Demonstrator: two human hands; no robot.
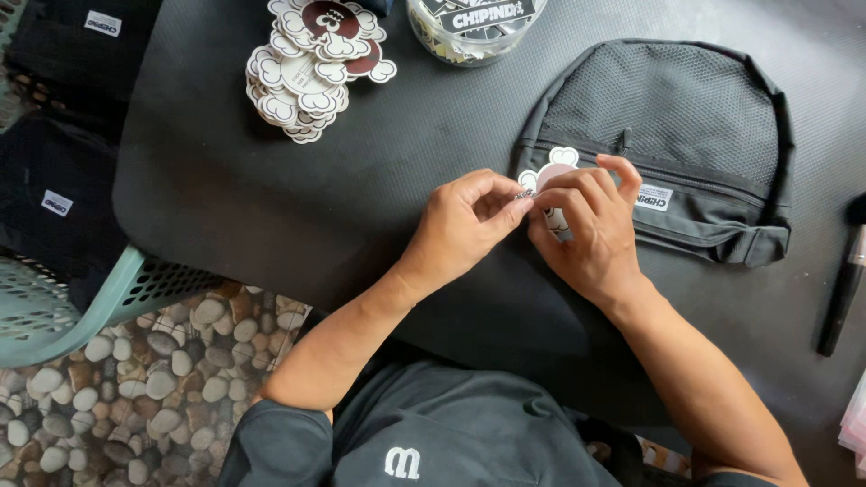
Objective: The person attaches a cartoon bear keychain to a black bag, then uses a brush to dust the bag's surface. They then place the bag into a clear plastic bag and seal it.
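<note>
Both hands [532,221] pinch an upright flower-shaped tag [552,171] over the bag [686,117].

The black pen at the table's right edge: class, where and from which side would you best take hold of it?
Probably mid-barrel, from above. The black pen lies flat on the dark table, nearly lengthwise away from the person, with bare surface on both long sides. A grip across the narrow barrel suits it; its top end runs out of view.
</note>
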